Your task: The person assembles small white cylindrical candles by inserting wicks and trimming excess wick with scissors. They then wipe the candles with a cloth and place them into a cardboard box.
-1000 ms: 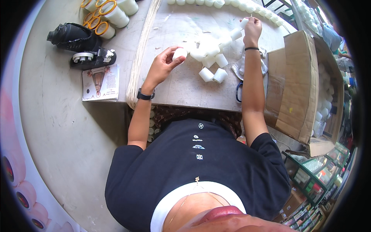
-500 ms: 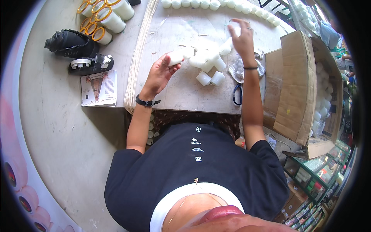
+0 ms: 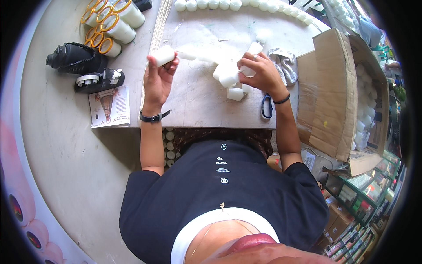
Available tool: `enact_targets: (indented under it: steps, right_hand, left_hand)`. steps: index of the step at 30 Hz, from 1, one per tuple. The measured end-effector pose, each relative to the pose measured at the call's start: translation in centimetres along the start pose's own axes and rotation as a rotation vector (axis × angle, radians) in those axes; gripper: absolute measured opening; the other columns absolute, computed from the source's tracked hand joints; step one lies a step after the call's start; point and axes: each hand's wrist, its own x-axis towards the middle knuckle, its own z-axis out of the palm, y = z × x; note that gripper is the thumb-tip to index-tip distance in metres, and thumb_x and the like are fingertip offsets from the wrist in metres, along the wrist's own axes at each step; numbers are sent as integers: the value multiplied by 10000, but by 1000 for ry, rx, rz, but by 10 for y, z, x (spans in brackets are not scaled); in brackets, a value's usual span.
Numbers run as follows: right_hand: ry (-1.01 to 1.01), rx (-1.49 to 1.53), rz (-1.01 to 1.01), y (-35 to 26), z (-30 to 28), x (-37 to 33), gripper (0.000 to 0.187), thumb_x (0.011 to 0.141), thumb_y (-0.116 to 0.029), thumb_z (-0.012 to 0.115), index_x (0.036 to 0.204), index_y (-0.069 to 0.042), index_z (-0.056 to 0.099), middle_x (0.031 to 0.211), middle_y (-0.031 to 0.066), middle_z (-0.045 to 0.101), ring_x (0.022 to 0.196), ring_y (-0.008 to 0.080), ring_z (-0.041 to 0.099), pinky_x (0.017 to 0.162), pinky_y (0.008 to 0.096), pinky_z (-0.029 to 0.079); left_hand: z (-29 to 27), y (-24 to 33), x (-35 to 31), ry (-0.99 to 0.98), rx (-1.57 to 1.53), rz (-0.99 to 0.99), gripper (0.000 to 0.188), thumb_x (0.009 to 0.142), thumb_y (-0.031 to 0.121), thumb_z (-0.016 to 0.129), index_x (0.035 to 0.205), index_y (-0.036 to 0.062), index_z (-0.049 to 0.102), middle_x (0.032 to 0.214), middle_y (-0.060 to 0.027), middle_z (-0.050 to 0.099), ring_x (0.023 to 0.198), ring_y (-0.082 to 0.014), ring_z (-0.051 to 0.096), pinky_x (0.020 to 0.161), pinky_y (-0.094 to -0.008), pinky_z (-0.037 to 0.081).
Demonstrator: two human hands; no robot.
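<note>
My left hand (image 3: pixel 159 83) is closed around a white wax cylinder (image 3: pixel 164 56), held above the left part of the table, its thumb and fingers on opposite sides. At the right of the loose pile, my right hand (image 3: pixel 265 75) has its thumb and fingers bent around another white cylinder (image 3: pixel 247 71), partly hidden by the fingers. Several more white cylinders (image 3: pixel 228 77) lie heaped just left of that hand, some on their sides. One squarish white piece (image 3: pixel 236 93) rests at the pile's near edge.
A cord bundle (image 3: pixel 152 57) runs along the table's left side. Beyond stand orange-rimmed jars (image 3: pixel 121 31), a black bottle (image 3: pixel 74 58) and a leaflet (image 3: pixel 110 107). Blue-handled scissors (image 3: pixel 267 106) and a cloth (image 3: pixel 283 66) lie right, beside an open cardboard box (image 3: pixel 327 101). White cylinders (image 3: pixel 213 4) line the back.
My left hand has moved left and away from the pile with its cylinder. My right hand has come down and nearer, from the far right onto the pile, and its fingers have closed.
</note>
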Motion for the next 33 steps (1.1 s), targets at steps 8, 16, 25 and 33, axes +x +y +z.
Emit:
enact_targets:
  steps: [8,16,25,33]
  right_hand:
    - [582,694,258,39,-29,-1,240,967,-217,616,920,16,651,776,32,605,662,86,579,588,235,474]
    - [893,975,640,78,-53,34,206,907,-179,645,849,18,657,755,44,593,572,104,532,493,242,429]
    - [865,500,911,208,-26,66,356,887,-343,679,928,5,741,819,87,707,630,154,692,598,292,551]
    - [529,-187,1199,206,-26,71,401,892,-478,554,1085,-175,731,1113,106,727,1043,297,690,905,456,517]
  left_hand:
    - [-14,47,-22,-53,-203,38,795,929,682,519,1289,-26,494,957,-88,508,843,-194,463,752,-276,405]
    - [-24,85,-42,-206,-307,13,833,894,760,486,1178,-24,489,846,-84,517,795,-194,474,733,-275,426]
    - [12,43,-37,-232,-103,-47,830,896,713,536,1263,-26,446,973,-117,530,909,-208,493,829,-276,452]
    - [-1,11,-55,-306,137,-141,802,874,526,710,1378,-31,426,1189,-177,630,1044,-196,635,961,-314,485]
